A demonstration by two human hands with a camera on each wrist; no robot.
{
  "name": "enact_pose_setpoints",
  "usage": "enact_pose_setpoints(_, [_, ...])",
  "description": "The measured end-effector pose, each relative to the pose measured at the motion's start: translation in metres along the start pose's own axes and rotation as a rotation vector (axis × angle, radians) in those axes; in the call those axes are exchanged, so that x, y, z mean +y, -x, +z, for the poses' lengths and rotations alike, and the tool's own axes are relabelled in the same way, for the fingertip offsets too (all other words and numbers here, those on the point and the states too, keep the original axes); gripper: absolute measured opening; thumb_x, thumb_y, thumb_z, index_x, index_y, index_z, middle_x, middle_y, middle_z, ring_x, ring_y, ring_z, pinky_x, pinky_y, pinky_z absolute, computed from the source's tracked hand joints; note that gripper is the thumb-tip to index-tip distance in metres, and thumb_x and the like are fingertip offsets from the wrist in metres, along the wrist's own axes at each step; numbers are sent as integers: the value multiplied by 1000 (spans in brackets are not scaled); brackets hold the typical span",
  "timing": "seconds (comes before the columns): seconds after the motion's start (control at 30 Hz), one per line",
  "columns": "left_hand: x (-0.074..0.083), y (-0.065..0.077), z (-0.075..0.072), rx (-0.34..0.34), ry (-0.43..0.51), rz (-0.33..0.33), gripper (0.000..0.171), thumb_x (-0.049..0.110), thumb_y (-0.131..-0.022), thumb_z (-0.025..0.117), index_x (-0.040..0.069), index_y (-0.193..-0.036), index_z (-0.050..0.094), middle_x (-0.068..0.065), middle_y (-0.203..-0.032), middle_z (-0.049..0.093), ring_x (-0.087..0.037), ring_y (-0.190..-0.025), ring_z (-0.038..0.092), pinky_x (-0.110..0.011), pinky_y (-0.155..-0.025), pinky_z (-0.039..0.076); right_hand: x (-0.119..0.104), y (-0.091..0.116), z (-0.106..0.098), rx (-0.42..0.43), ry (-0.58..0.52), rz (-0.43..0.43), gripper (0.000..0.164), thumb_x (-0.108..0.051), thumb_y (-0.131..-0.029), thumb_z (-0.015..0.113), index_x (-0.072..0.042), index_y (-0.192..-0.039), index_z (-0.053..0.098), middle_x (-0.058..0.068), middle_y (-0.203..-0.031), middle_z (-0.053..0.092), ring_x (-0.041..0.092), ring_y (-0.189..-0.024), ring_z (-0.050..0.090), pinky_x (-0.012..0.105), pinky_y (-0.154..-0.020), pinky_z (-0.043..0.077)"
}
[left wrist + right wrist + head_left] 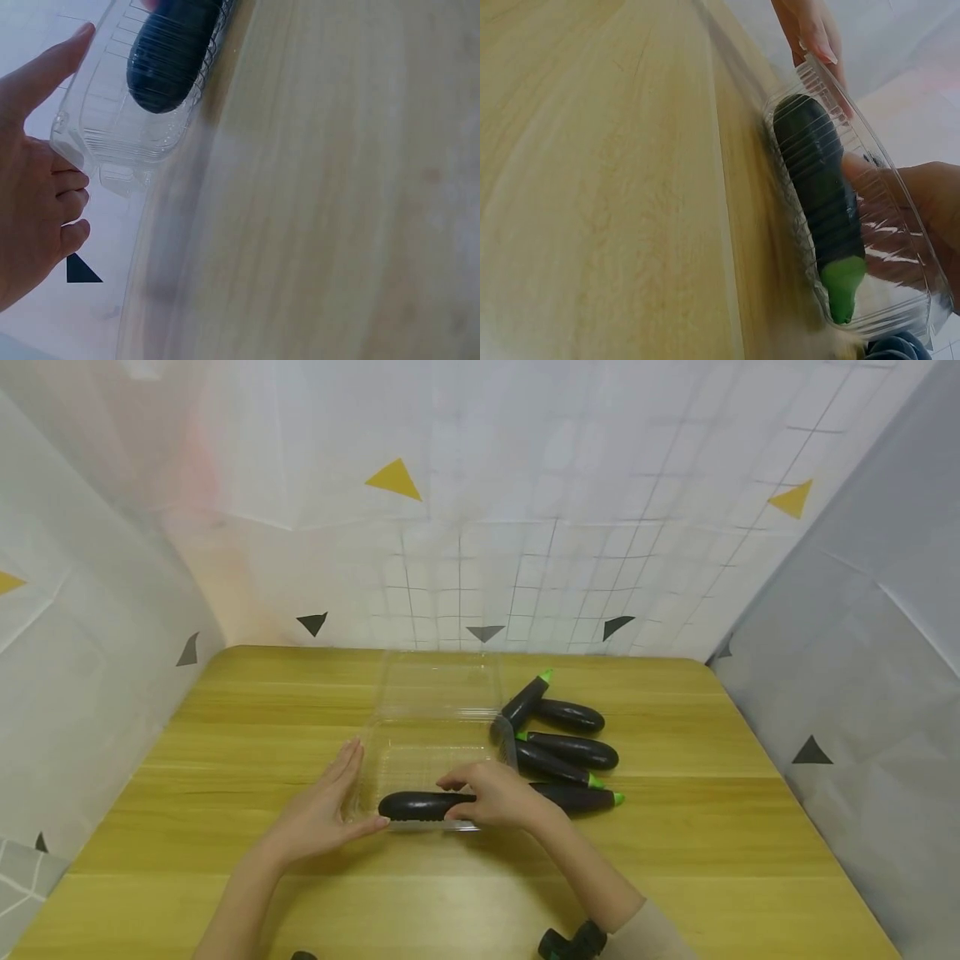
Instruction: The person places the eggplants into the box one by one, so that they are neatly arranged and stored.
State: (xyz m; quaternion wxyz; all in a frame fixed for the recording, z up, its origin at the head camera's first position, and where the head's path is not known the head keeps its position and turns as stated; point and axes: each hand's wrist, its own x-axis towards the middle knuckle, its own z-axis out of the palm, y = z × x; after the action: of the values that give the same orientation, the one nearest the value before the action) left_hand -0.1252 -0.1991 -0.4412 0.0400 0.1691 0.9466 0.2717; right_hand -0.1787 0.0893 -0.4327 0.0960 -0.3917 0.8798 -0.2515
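A clear plastic clamshell box (375, 768) stands on the table with its lid (438, 681) laid back. One dark eggplant (420, 805) lies lengthwise along the box's front wall; its green stem end (844, 281) shows through the plastic in the right wrist view. My right hand (498, 795) reaches into the box and grips this eggplant round its middle, thumb on the near side. My left hand (322, 814) rests against the box's left end, fingers straight along the side and thumb at the front corner.
Several more eggplants (573, 750) with green stems lie in a loose group right of the box, one eggplant (577, 797) close by my right wrist. A pale, patterned sheet (480, 527) surrounds the wooden table (262, 718) at the back and sides.
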Motion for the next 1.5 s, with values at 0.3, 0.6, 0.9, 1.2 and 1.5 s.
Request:
enact_pose_setpoints(0.3, [0,0,0,-7,-14,3,112,69,-79,61,8,-155,5,-14,-160,1,-35,-145,10,-60,-100,38,5,14,-8,149,-131,-91,50,-37,-77,80,-14,-120,68,-7,-115,68,11,-99,65,27,-83,53])
enact_pose_setpoints(0.6, [1,0,-2,3,-11,11,111,66,-80,63,6,-155,6,-15,-160,3,-34,-145,10,-60,-102,36,8,29,-23,225,-306,-168,53,-33,-75,83,-13,-122,66,-4,-116,68,20,-101,66,32,-86,54])
enact_pose_setpoints(0.9, [1,-1,-1,2,-15,17,111,63,-81,65,5,-155,5,-15,-160,2,-34,-145,10,-59,-102,36,11,38,-31,294,-317,-204,49,-27,-73,85,-16,-118,67,-7,-113,68,10,-103,63,33,-85,54])
enact_pose_setpoints(1.2, [0,0,-1,4,-3,21,111,63,-81,65,5,-155,6,-15,-160,3,-33,-145,9,-58,-105,32,10,45,-41,335,-306,-274,53,-21,-70,88,-11,-117,68,-2,-113,70,14,-103,64,35,-83,56])
enact_pose_setpoints(1.5, [-1,0,1,-1,-4,19,111,66,-81,63,5,-155,6,-14,-161,2,-35,-145,11,-59,-103,35,12,55,-49,362,-284,-289,56,-11,-66,89,-10,-118,68,-2,-114,69,11,-101,63,30,-82,55])
